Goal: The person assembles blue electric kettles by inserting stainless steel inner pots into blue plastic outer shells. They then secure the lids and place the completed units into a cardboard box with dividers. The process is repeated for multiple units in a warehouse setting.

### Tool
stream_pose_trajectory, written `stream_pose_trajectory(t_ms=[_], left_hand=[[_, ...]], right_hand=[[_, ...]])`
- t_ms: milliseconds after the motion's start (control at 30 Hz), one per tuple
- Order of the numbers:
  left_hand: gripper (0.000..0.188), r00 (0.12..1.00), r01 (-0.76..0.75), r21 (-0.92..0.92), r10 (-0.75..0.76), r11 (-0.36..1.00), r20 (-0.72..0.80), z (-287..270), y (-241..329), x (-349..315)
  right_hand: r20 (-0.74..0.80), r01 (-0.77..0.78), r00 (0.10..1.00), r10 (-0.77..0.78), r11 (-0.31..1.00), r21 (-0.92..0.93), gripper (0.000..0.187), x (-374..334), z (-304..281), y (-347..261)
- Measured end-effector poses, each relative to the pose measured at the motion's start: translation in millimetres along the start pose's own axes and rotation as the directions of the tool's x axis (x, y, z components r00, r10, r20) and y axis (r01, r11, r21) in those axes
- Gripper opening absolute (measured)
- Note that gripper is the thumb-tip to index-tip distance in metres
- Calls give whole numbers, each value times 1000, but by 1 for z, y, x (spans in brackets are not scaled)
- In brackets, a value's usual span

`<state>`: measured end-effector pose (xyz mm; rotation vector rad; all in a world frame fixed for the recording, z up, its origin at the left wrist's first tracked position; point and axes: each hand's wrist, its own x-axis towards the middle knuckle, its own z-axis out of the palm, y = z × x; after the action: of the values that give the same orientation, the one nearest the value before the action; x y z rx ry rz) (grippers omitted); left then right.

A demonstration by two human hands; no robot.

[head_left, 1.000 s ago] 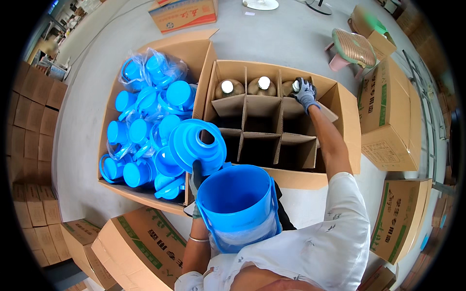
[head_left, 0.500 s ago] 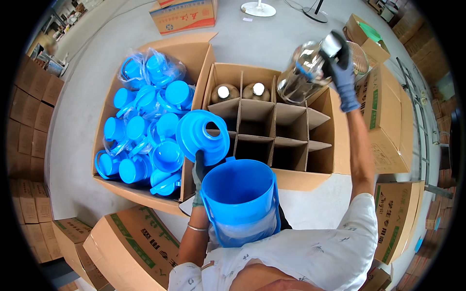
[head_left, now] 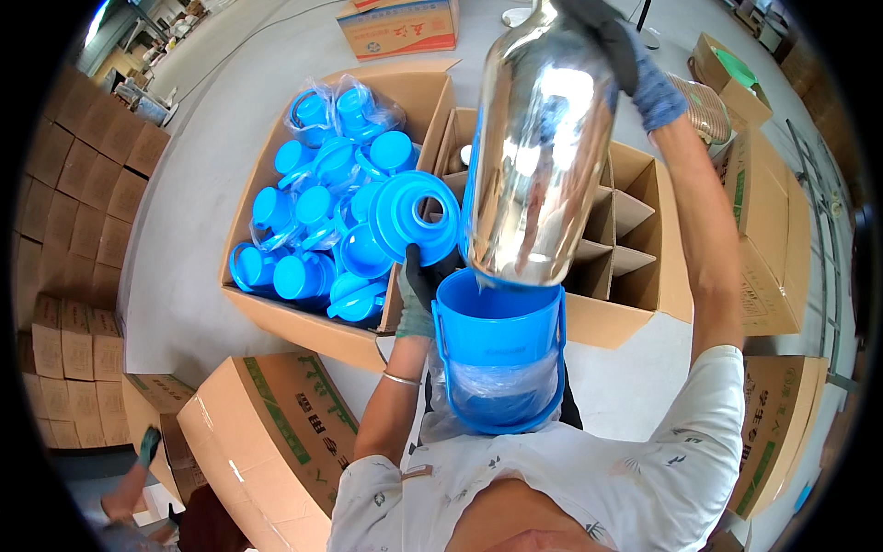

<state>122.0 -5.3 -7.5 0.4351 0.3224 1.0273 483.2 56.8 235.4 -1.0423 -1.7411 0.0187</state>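
My right hand (head_left: 636,69), in a dark-palmed, blue-grey glove, grips the top of a silvery glass flask liner (head_left: 543,156). The liner hangs bottom down over the mouth of a blue plastic flask casing (head_left: 501,322), its lower end at or just above the rim. Clear film wraps the lower part of the casing, which stands upright against my lap, its handle hanging at the front. In its gloved fingers, my left hand (head_left: 418,293) holds a blue flared collar (head_left: 394,216) with a round hole, left of the casing mouth. The liner's top is partly hidden by my hand.
On the left, a carton (head_left: 294,322) holds several blue casing parts, some in clear bags. A divided carton (head_left: 612,322) stands behind the casing, partly hidden by the liner. Printed cartons (head_left: 262,432) lie close on both sides. Another person's gloved hand (head_left: 149,444) shows at lower left.
My right hand has brought the silvery liner from above the divided carton toward me, over the casing mouth. My left hand keeps the collar. Another person's arm has appeared at lower left.
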Motion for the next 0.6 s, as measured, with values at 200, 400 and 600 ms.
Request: stream_pose_trajectory(t_ms=[200, 400, 600], left_hand=[[45, 981, 34, 305, 26, 952, -191, 0, 46, 13], [28, 971, 97, 534, 39, 840, -237, 4, 68, 39], [44, 986, -161, 863, 35, 478, 165, 9, 83, 33]], right_hand=[[371, -676, 736, 566, 595, 434, 35, -34, 95, -46], [414, -540, 788, 455, 834, 114, 44, -93, 143, -71], [280, -629, 751, 598, 520, 577, 40, -115, 129, -49]])
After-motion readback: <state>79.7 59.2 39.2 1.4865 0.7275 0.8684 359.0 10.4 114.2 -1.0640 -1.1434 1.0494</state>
